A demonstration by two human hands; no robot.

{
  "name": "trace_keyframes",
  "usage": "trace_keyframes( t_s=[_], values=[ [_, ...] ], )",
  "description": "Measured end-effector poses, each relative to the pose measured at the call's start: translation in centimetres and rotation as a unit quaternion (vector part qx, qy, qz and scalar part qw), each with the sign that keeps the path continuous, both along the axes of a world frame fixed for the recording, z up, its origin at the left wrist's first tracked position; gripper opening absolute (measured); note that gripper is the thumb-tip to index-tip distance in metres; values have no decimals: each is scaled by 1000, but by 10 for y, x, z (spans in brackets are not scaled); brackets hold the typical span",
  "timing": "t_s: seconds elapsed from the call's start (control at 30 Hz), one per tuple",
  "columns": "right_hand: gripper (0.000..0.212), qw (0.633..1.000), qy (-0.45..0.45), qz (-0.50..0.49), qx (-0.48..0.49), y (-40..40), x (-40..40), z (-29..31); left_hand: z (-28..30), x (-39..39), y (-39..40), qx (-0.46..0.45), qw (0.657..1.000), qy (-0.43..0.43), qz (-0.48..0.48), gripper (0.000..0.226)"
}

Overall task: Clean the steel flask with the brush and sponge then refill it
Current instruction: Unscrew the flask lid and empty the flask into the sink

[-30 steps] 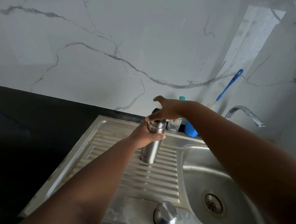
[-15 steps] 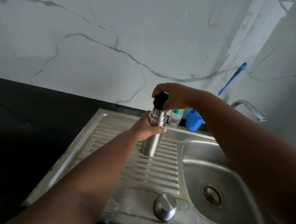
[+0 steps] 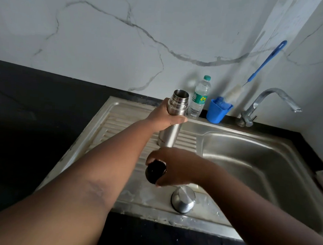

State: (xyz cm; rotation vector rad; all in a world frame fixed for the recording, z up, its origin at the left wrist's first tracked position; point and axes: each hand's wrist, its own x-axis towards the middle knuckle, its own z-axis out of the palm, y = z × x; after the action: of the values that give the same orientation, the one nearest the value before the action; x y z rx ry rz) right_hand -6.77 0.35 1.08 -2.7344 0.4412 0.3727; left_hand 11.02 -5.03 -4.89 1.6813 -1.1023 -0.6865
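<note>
from the head camera, looking down over a steel sink unit set into a dark desk (image 3: 38, 118) against a white marbled wall (image 3: 123, 38). the left hand (image 3: 166, 117) grips the steel flask (image 3: 172, 122) around its upper body, fingers and thumb wrapped round it just below the threaded neck. the flask stands upright on the ribbed draining board (image 3: 120, 130), its mouth open and uncovered, its base touching the ribs near the edge of the basin (image 3: 256, 162).

the right hand (image 3: 175, 166) is nearer the camera, over the front part of the draining board, fingers curled around a black stopper (image 3: 155, 170); the stopper is held apart from the flask, tilted, with its round end facing left and down. whether it touches the board cannot be told.

a steel cap (image 3: 183, 199) sits on the front flat of the sink unit, just beside and below the right hand, resting with its domed top upward.

behind the flask, just beside it, a clear plastic water bottle (image 3: 199, 98) with a green cap and label stands against the wall. to its right is a blue cup (image 3: 217, 111) with something blue inside, and a bottle brush (image 3: 261, 65) with a blue handle leans out of it against the wall, white bristles low. the steel tap (image 3: 267, 100) curves over the basin on the far right. the basin drain is hidden by the right forearm.
</note>
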Motion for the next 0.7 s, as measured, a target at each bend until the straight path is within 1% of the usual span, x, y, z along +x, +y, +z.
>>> trace_keyframes(
  t_s=[0.1, 0.23, 0.37, 0.53, 0.7],
  values=[
    [59, 1000, 25, 2, -4, 5, 0, -36, 3, -1, 0, 2, 1000, 11, -3, 75],
    [60, 999, 40, 6, 1, 10, -2, -62, 1, 0, -1, 2, 1000, 15, -11, 78],
    [60, 999, 53, -10, -2, 10, -5, -69, -2, 2, -3, -4, 1000, 23, -13, 77],
    [59, 998, 54, -28, 0, 13, -6, -69, -2, 2, -2, -7, 1000, 20, -15, 64],
    [62, 997, 63, -41, -7, 15, -5, -70, -4, 4, -2, -12, 1000, 5, -17, 64]
  ],
)
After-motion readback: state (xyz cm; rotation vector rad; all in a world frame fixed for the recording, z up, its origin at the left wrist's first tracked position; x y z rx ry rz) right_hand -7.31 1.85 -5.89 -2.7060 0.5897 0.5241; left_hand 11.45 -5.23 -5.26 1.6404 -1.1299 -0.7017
